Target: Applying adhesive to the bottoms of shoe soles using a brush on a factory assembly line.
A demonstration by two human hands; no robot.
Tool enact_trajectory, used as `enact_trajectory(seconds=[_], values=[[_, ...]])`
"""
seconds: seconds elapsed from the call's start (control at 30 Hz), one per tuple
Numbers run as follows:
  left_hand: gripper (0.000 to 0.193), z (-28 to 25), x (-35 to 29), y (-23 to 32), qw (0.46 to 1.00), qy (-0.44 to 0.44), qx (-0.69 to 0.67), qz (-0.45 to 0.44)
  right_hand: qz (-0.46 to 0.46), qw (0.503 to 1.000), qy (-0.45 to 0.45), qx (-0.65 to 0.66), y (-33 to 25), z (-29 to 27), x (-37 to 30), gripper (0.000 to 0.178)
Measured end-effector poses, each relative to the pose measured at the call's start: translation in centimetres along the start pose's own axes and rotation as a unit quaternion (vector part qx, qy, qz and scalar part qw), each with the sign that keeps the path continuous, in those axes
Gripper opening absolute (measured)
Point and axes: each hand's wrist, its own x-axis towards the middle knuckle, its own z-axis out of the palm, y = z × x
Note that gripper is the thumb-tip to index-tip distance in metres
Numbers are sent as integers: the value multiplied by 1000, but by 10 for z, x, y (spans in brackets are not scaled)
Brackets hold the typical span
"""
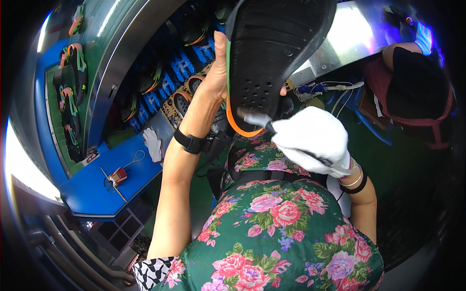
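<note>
Black perforated moulded shoe, orange-and-green at its edge, is between twelve and one o'clock. At three is the white-gloved right hand; near eleven, the bare left hand, fingers gripping the shoe's sides. Gloved fingers hold a small, blurred tool at the shoe's lower end.

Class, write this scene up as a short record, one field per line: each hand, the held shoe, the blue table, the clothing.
Left hand: bare, gripping a black clog-like shoe
Right hand: white-gloved, holding a small tool, blurred, perhaps a brush, at the shoe's toe; contact unclear
Shoe: perforated, green and orange along its edge
Blue table: loose white glove on it
Clothing: green floral garment
</note>
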Motion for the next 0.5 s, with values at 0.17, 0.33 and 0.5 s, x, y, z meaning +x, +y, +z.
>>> enact_trajectory(seconds=[0.17,0.33,0.5], values=[[113,9,-2,-1,986,84,103,-100,16,991,-84,101,2,-4,-2,25],[99,4,-2,-1,979,91,105,-147,-21,997,-64,-44,8,5,-4,32],[93,-6,-5,4,938,147,222,-224,14,984,-118,132,10,5,4,27]])
